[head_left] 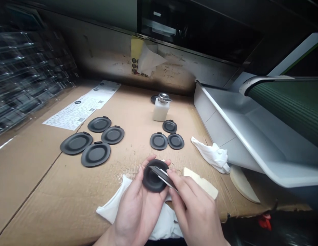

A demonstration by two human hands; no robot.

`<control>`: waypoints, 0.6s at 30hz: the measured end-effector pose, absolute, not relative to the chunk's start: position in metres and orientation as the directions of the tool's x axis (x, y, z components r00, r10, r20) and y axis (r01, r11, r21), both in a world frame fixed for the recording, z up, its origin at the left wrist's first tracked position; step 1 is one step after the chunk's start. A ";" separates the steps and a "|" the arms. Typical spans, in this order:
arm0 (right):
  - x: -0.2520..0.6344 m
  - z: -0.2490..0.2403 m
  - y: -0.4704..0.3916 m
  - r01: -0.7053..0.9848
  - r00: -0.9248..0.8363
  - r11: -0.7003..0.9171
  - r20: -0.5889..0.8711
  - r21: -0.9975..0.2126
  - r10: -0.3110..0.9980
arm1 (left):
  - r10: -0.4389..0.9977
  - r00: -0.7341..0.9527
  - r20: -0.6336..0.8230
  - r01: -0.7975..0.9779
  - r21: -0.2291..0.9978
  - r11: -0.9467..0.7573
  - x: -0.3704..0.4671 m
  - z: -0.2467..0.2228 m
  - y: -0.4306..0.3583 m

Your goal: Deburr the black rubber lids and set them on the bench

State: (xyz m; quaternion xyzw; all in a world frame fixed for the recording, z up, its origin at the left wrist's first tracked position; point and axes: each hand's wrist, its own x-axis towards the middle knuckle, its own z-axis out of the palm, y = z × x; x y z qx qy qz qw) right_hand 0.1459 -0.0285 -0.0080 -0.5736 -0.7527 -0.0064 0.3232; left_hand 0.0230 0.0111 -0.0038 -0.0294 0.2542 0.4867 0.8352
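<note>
My left hand (141,208) cradles a small round black dish-shaped part (150,181) between thumb and fingers, its hollow face up. My right hand (194,205) pinches a slim dark-grey tool (162,175) with a pointed tip and a pale edge; whether it is a cutter or tweezers, I cannot tell. The tool's tip lies over the hollow of the part. Under both hands is a crumpled white cloth (165,223), partly hidden. A cream-coloured sponge-like pad (202,184) sits just behind my right hand.
Matching black parts lie in a left group (96,153) and a right group (159,140) on the cardboard (133,112). Behind the right group stands a white pump bottle (161,111). At right are a white cloth (212,155) and grey bin (240,136); printed sheets (71,112) lie left.
</note>
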 end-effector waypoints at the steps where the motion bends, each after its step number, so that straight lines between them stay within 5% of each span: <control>1: 0.145 -0.010 -0.029 0.867 -0.125 0.335 0.489 -0.370 0.864 | 0.797 0.395 -0.458 -0.829 0.196 0.523 0.023 -0.004 0.011; 18: 0.143 -0.015 -0.028 0.860 -0.111 0.318 0.461 -0.399 0.880 | 0.802 0.384 -0.457 -0.840 0.189 0.509 0.024 -0.003 0.012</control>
